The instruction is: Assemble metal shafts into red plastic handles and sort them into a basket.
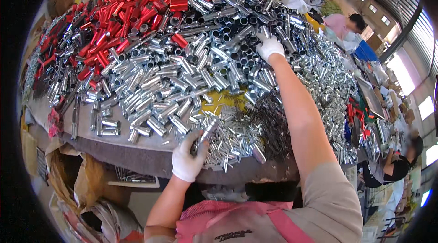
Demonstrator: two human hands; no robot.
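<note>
My left hand, in a white glove, is closed around a slim silver metal tube that points up and away over the near edge of the table. Far out over the heap, my gloved right hand has its fingers around a shiny silver socket-like tube among similar pieces. Short silver tubes lie in a loose heap between my hands. Thin silver pins are spread beside my left hand, and dark springs are piled under my right forearm.
Red metal tubes are heaped at the far left. Small silver fittings cover the right side. A yellow sheet shows among the parts. Other people sit beyond the table and to the right. A brown sack stands below the left edge.
</note>
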